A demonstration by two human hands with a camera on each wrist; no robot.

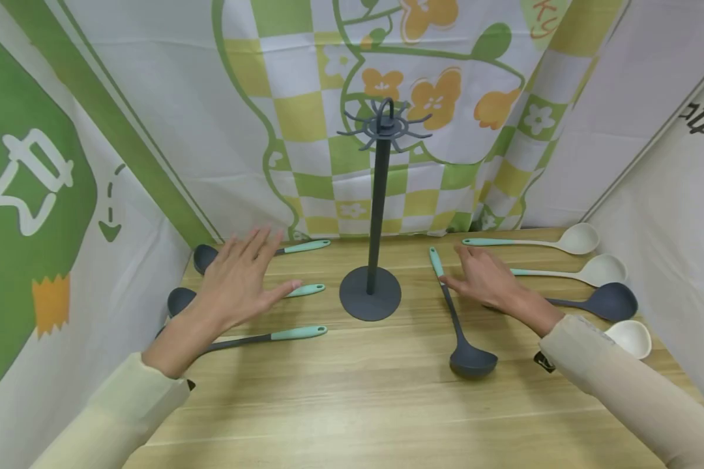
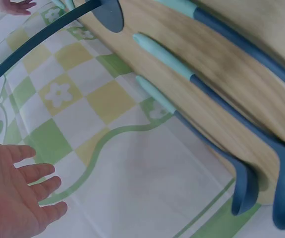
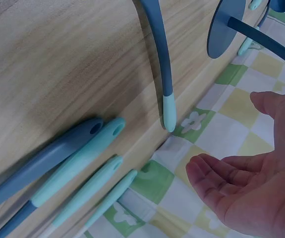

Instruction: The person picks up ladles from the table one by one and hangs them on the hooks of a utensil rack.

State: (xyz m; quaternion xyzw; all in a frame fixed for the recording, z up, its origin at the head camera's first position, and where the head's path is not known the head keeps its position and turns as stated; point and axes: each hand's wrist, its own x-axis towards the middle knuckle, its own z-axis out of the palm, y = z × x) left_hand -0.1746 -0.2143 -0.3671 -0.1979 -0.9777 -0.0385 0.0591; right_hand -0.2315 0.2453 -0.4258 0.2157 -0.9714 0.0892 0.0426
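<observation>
My left hand (image 1: 237, 283), fingers spread and holding nothing, hovers over the utensils on the left. Three dark utensils with mint handles lie there: a back one (image 1: 308, 246), a middle one (image 1: 182, 301) and a front one (image 1: 298, 333). In the left wrist view, two of their bowls (image 2: 245, 191) face the cloth. My right hand (image 1: 487, 273) is above the table beside a dark ladle (image 1: 472, 361), overlapping the edge of its mint handle in the head view. The right wrist view shows the right palm (image 3: 261, 193) empty, with fingers loosely bent and apart from the ladle's handle (image 3: 169, 113).
A dark stand (image 1: 377, 215) with a ring of hooks on top rises mid-table from a round base (image 1: 369, 303). On the right lie several utensils, including white ladles (image 1: 581, 239) and a dark spoon (image 1: 613, 301). Patterned cloth (image 1: 305, 117) hangs behind.
</observation>
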